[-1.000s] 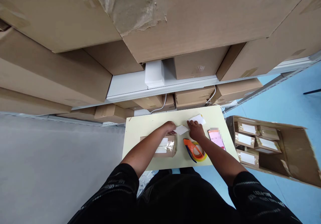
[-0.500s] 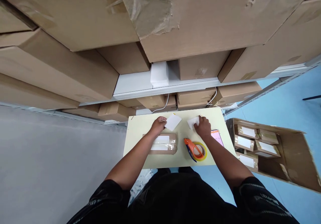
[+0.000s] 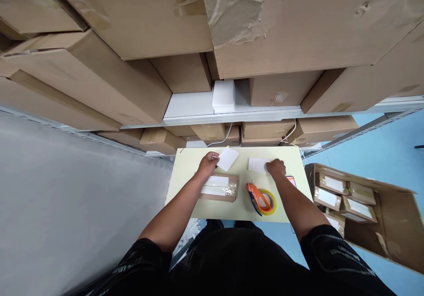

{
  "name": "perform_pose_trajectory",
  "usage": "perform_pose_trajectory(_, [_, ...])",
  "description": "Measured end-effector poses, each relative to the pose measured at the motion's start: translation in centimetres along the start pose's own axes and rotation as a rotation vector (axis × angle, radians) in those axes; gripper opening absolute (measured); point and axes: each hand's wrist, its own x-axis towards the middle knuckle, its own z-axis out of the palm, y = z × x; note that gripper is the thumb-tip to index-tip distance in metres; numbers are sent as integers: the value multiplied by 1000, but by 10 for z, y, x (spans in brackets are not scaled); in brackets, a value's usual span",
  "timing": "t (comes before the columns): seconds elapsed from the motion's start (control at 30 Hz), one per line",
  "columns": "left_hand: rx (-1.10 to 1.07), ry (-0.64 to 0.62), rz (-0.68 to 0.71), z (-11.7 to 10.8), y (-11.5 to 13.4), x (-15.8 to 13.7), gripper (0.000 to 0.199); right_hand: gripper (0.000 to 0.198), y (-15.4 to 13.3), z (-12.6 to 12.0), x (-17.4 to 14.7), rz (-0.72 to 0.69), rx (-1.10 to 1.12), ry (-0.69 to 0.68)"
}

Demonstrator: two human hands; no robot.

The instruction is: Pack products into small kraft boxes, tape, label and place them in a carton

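Note:
Over the table [image 3: 241, 212], my left hand [image 3: 208, 163] pinches a white paper slip [image 3: 228, 158] by its left edge, the slip tilted. My right hand [image 3: 277, 168] is closed at the right end of a second white slip [image 3: 257, 164], which looks flat on the tabletop. Below my left hand lies a small taped carton [image 3: 220, 188] with white labels under clear tape. Between my arms rests an orange tape dispenser [image 3: 260, 198] with a yellowish tape roll. A phone [image 3: 291, 180] is partly hidden by my right forearm.
Shelves [image 3: 185, 106] packed with cardboard boxes stand behind the table, and a large box [image 3: 238, 26] juts out above. A stack of white cards [image 3: 223, 96] sits on the shelf. At right, an open carton [image 3: 394, 225] holds several small labelled boxes.
My right hand has shifted right, and its slip now lies straighter and shows more of its surface. My left hand keeps its slip. The whole view has moved slightly.

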Motion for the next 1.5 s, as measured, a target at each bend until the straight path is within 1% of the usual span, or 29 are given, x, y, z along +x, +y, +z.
perform_pose_trajectory(0.03, [-4, 1, 6, -1, 0, 0, 29, 60, 0, 1, -4, -69, -22, 44])
perform_pose_trajectory(0.07, [-8, 2, 13, -2, 1, -1, 29, 68, -1, 3, -7, -184, -61, 80])
perform_pose_trajectory(0.1, [-12, 4, 18, -3, 1, -1, 30, 77, 0, 5, -11, -334, -116, 100])
perform_pose_trajectory(0.17, [-17, 8, 25, -5, 0, 0, 31, 89, 0, 9, -15, -634, -255, 91])
perform_pose_trajectory(0.2, [-18, 12, 25, -6, 0, 0, 32, 90, 1, 11, -15, -730, -317, 72])
perform_pose_trajectory(0.23, [-17, 17, 22, -7, -1, 0, 33, 86, 1, 12, -15, -771, -359, 53])
perform_pose_trajectory(0.3, [-18, 19, 17, -8, -1, -1, 34, 75, 2, 13, -9, -765, -399, 50])
perform_pose_trajectory(0.37, [-21, 9, 21, -10, -1, -3, 36, 69, 2, 10, 0, -733, -405, 72])
perform_pose_trajectory(0.5, [-31, -12, 64, -18, 0, -10, 38, 72, -3, -2, 14, -709, -384, 80])
perform_pose_trajectory(0.57, [-35, -31, 104, -26, 2, -15, 38, 73, -10, -7, 6, -718, -281, 87])
perform_pose_trajectory(0.6, [-37, -49, 124, -31, 3, -19, 37, 70, -16, -9, -5, -716, -170, 98])
perform_pose_trajectory(0.67, [-36, -99, 153, -42, 9, -30, 36, 63, -31, -10, -39, -681, 177, 81])
perform_pose_trajectory(0.7, [-32, -123, 162, -49, 12, -36, 36, 60, -40, -10, -63, -624, 403, 25])
perform_pose_trajectory(0.73, [-29, -143, 169, -55, 16, -43, 36, 59, -50, -10, -89, -566, 639, -102])
perform_pose_trajectory(0.77, [-30, -157, 175, -61, 19, -51, 36, 61, -61, -9, -118, -511, 868, -276])
perform_pose_trajectory(0.8, [-39, -165, 181, -67, 21, -59, 37, 63, -72, -8, -146, -471, 1058, -455])
perform_pose_trajectory(0.83, [-57, -167, 184, -72, 23, -67, 38, 61, -84, -7, -175, -436, 1202, -592])
perform_pose_trajectory(0.87, [-85, -164, 185, -77, 23, -76, 39, 56, -96, -7, -201, -410, 1303, -697])
perform_pose_trajectory(0.9, [-120, -158, 183, -82, 23, -84, 41, 50, -108, -7, -226, -373, 1389, -750])
perform_pose_trajectory(0.93, [-157, -150, 177, -86, 22, -92, 43, 47, -119, -7, -247, -332, 1465, -772])
perform_pose_trajectory(1.0, [-223, -136, 160, -96, 18, -107, 45, 47, -141, -8, -282, -273, 1571, -758])
perform_pose_trajectory(1.1, [-305, -165, 164, -118, 16, -128, 47, 56, -167, -11, -316, -221, 1619, -634])
perform_pose_trajectory(1.2, [-398, -281, 213, -149, 19, -142, 45, 59, -183, -15, -340, -222, 1621, -506])
perform_pose_trajectory(1.27, [-424, -363, 254, -171, 23, -148, 43, 59, -192, -18, -356, -243, 1633, -455])
perform_pose_trajectory(1.37, [-422, -441, 293, -197, 28, -156, 39, 60, -202, -20, -379, -272, 1658, -437])
perform_pose_trajectory(1.43, [-443, -480, 300, -207, 31, -160, 38, 60, -208, -20, -391, -288, 1662, -445])
perform_pose_trajectory(1.5, [-479, -507, 303, -212, 31, -163, 37, 60, -211, -20, -400, -299, 1653, -441])
